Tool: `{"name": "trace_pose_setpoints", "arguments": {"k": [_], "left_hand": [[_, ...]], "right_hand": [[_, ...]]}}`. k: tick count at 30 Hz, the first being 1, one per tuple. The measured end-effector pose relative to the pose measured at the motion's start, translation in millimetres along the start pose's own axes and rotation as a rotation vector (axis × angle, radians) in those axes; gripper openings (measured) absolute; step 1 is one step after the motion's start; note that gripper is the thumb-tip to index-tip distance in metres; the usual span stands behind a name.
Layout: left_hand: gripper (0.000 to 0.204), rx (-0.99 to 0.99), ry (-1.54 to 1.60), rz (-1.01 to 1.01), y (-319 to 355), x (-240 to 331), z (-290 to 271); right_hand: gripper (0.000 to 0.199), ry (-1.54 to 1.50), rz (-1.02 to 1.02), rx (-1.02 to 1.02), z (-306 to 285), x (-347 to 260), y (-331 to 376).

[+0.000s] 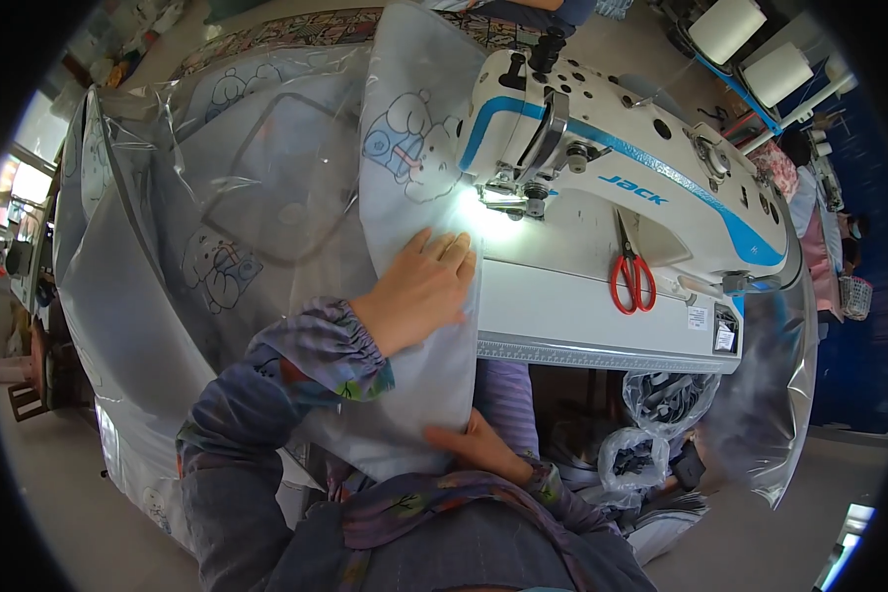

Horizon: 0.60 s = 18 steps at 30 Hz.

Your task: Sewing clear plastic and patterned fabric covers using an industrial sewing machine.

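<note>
My left hand (419, 296) lies flat on a translucent, frosted plastic sheet (414, 385) printed with cartoon bears, its fingers slightly spread toward the lit needle area. The sheet's right edge runs under the presser foot (508, 205) of a white and blue sewing machine (641, 168). Close to my lap, my right hand (479, 449) holds the same edge lower down, where the sheet hangs off the table; its fingertips are a little blurred. The needle tip is lost in the lamp's glare.
Red-handled scissors (631, 281) lie on the machine bed (582, 311), right of the needle. More clear plastic (266, 197) spreads over the left side. White thread cones (728, 32) stand at the back right. Below the table are clear bags (633, 459) with dark contents.
</note>
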State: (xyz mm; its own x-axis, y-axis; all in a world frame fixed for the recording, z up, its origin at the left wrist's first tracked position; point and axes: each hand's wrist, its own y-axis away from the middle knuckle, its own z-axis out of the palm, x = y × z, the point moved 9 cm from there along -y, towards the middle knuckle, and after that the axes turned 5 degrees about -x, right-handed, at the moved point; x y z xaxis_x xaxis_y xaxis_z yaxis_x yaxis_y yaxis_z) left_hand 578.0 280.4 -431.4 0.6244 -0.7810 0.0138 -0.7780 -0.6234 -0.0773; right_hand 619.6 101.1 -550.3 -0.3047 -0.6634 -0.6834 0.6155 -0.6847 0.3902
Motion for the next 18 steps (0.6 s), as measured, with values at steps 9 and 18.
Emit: {"name": "trace_pose_setpoints", "arguments": {"k": [9,18], "left_hand": [[0.075,-0.057,-0.069,-0.126,9.0,9.7,13.6],[0.070,0.034,-0.112,-0.101,8.3,-6.1,14.2]], "right_hand": [[0.052,-0.178,-0.048,0.081,-3.3,3.1,-4.6],[0.054,0.027,-0.238,0.196,-10.5,-27.1,-5.7]]}}
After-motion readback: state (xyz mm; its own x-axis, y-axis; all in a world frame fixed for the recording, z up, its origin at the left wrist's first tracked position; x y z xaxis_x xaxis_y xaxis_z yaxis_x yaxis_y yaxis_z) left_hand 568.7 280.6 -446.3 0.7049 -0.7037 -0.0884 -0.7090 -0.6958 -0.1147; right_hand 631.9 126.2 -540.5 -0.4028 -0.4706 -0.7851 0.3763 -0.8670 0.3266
